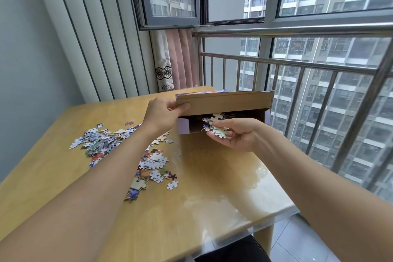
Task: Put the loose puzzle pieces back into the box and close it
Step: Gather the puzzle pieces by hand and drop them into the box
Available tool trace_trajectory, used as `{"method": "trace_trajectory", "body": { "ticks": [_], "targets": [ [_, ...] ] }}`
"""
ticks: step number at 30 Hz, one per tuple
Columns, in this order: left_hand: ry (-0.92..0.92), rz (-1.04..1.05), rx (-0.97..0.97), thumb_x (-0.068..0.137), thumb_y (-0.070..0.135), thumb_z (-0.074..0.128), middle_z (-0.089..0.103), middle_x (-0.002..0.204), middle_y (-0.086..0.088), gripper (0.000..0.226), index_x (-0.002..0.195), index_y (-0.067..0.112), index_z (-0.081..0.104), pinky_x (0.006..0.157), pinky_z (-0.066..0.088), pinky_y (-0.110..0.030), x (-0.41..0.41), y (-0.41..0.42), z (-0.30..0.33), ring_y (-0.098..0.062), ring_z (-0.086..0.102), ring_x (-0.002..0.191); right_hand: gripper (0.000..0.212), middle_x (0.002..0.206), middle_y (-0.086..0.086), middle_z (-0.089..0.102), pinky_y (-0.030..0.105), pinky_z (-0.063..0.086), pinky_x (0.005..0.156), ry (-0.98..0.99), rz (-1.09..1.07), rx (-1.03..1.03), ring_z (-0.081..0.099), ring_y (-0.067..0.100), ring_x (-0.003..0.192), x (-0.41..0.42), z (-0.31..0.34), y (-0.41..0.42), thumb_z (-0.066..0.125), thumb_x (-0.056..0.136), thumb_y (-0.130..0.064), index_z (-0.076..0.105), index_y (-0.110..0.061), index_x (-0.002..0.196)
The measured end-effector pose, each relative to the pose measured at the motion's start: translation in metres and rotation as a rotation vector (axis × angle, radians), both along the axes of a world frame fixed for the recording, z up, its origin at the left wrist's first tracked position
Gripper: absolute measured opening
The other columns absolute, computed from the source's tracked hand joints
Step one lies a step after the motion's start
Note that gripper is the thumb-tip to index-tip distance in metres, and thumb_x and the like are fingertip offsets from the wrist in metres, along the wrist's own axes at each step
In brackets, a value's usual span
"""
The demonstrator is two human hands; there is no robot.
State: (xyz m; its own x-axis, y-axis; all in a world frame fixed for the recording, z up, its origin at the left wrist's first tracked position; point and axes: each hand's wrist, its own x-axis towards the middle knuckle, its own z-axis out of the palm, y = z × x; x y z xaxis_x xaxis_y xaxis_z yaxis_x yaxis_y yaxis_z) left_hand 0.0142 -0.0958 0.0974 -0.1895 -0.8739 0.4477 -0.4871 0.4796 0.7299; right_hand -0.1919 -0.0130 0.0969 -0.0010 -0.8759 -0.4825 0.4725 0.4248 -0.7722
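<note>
A cardboard puzzle box (225, 102) lies on its side at the far edge of the wooden table (212, 187), its open mouth facing me. My left hand (163, 112) pinches the left end of its raised flap between thumb and fingers. My right hand (231, 134) is palm up at the box mouth and holds a small clump of puzzle pieces (218, 127), partly inside the opening. Loose puzzle pieces (100, 140) lie heaped on the table's left, and a second scatter of pieces (155, 166) lies beside my left forearm.
A steel railing (297, 64) and windows run just behind and to the right of the table. A pink curtain (178, 59) hangs at the back corner. The table's right edge drops to a tiled floor (297, 240).
</note>
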Motion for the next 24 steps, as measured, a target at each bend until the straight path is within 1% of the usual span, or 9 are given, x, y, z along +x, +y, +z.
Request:
{"method": "trace_trajectory", "body": {
  "ticks": [6,11,13,15,16,18,20,22,24],
  "targets": [
    [-0.02,-0.014,-0.007,0.089,0.037,0.074,0.077,0.091,0.008,0.026,0.11,0.022,0.079,0.085,0.057,-0.032,-0.003,0.003,-0.002,-0.015,0.071,0.092,0.02,0.115,0.027,0.064,0.039,0.063,0.06,0.018,-0.076,-0.037,0.07,0.034,0.093,0.008,0.006,-0.001,0.069,0.086,0.01,0.063,0.008,0.105],
    [0.001,-0.044,-0.011,0.089,0.035,0.075,0.077,0.088,0.009,0.023,0.106,0.021,0.08,0.082,0.056,-0.025,-0.007,0.008,0.003,-0.012,0.071,0.088,0.024,0.113,0.023,0.063,0.04,0.062,0.075,0.073,-0.178,-0.1,0.067,0.033,0.101,0.017,0.012,-0.012,0.056,0.095,0.011,0.058,0.006,0.118],
    [0.013,-0.055,-0.01,0.089,0.033,0.075,0.075,0.085,0.015,0.02,0.105,0.021,0.08,0.076,0.052,-0.012,-0.009,0.01,0.007,-0.002,0.068,0.082,0.026,0.116,0.021,0.063,0.042,0.058,0.089,0.065,-0.231,-0.124,0.064,0.032,0.103,0.02,0.014,-0.02,0.048,0.096,0.013,0.057,0.004,0.118],
    [0.042,-0.069,-0.012,0.09,0.031,0.074,0.072,0.079,0.026,0.017,0.105,0.024,0.079,0.071,0.047,-0.005,-0.01,0.011,0.012,0.01,0.065,0.076,0.02,0.116,0.016,0.063,0.041,0.049,0.105,0.031,-0.294,-0.116,0.061,0.03,0.109,0.024,0.018,-0.027,0.045,0.096,0.011,0.058,0.003,0.108],
    [0.057,-0.078,-0.017,0.091,0.03,0.074,0.07,0.075,0.03,0.016,0.105,0.027,0.079,0.071,0.047,-0.004,-0.01,0.011,0.016,0.014,0.064,0.075,0.018,0.114,0.015,0.063,0.039,0.046,0.106,-0.001,-0.33,-0.124,0.06,0.03,0.111,0.025,0.019,-0.031,0.043,0.095,0.011,0.058,0.002,0.102],
    [0.062,-0.092,-0.016,0.091,0.029,0.073,0.065,0.063,0.035,0.014,0.105,0.031,0.078,0.068,0.045,-0.002,-0.01,0.012,0.021,0.017,0.061,0.068,0.026,0.116,0.016,0.06,0.035,0.047,0.102,-0.007,-0.375,-0.172,0.058,0.032,0.111,0.027,0.022,-0.033,0.041,0.091,0.014,0.06,0.002,0.105],
    [0.066,-0.08,-0.009,0.091,0.031,0.073,0.062,0.056,0.031,0.012,0.102,0.03,0.077,0.062,0.041,-0.003,-0.009,0.012,0.024,0.015,0.056,0.058,0.029,0.118,0.021,0.059,0.027,0.05,0.095,0.186,-0.36,-0.164,0.059,0.031,0.106,0.024,0.023,-0.03,0.044,0.092,0.012,0.061,0.005,0.115],
    [0.099,-0.038,-0.008,0.089,0.037,0.074,0.07,0.07,0.026,0.015,0.1,0.029,0.08,0.068,0.047,-0.015,-0.006,0.01,0.026,0.008,0.06,0.065,0.031,0.114,0.029,0.056,0.02,0.052,0.079,0.432,-0.287,-0.211,0.058,0.023,0.085,0.02,0.022,-0.028,0.046,0.095,0.007,0.053,0.012,0.125],
    [0.115,0.003,-0.012,0.088,0.042,0.074,0.074,0.081,0.021,0.015,0.095,0.03,0.08,0.076,0.055,-0.029,-0.005,0.008,0.026,-0.006,0.067,0.079,0.033,0.108,0.023,0.059,0.029,0.053,0.085,0.764,-0.118,-0.284,0.06,0.025,0.089,0.012,0.015,-0.025,0.053,0.092,-0.002,0.054,0.005,0.124]
  ]
}}
